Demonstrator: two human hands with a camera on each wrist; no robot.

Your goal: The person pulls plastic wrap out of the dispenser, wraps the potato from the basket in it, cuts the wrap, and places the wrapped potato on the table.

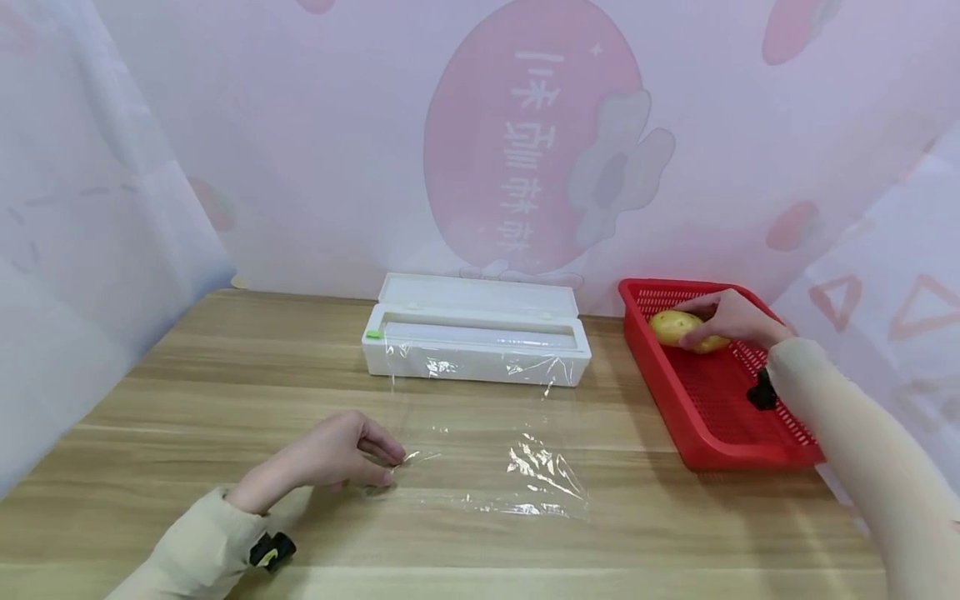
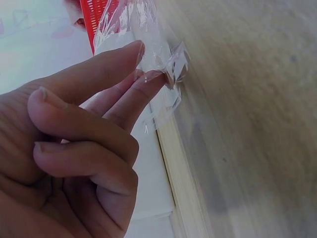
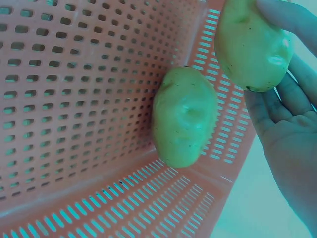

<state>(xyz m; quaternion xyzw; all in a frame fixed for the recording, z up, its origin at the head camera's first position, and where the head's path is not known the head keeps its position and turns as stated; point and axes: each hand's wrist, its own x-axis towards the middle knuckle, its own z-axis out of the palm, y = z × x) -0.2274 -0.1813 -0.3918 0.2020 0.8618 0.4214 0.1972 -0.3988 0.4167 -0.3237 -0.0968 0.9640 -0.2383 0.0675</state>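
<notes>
My left hand (image 1: pixel 341 454) pinches the near left corner of a clear sheet of plastic wrap (image 1: pixel 487 467). In the left wrist view the wrap (image 2: pixel 171 69) bunches at the thumb and fingertips. The sheet runs back to a white wrap dispenser box (image 1: pixel 472 362), whose lid stands open over the roll (image 1: pixel 480 335). On the right, my right hand (image 1: pixel 727 321) grips a yellow potato (image 3: pixel 255 49) between thumb and fingers at the red basket (image 1: pixel 701 446). Another potato (image 3: pixel 185 116) lies in the basket, apart from the held one in the right wrist view.
A wood-grain table (image 1: pixel 247 367) carries the box and the basket. Behind them hangs a pale printed cloth (image 1: pixel 322 167), which also closes off both sides. A small green piece (image 1: pixel 373 334) sits on the box's left front edge.
</notes>
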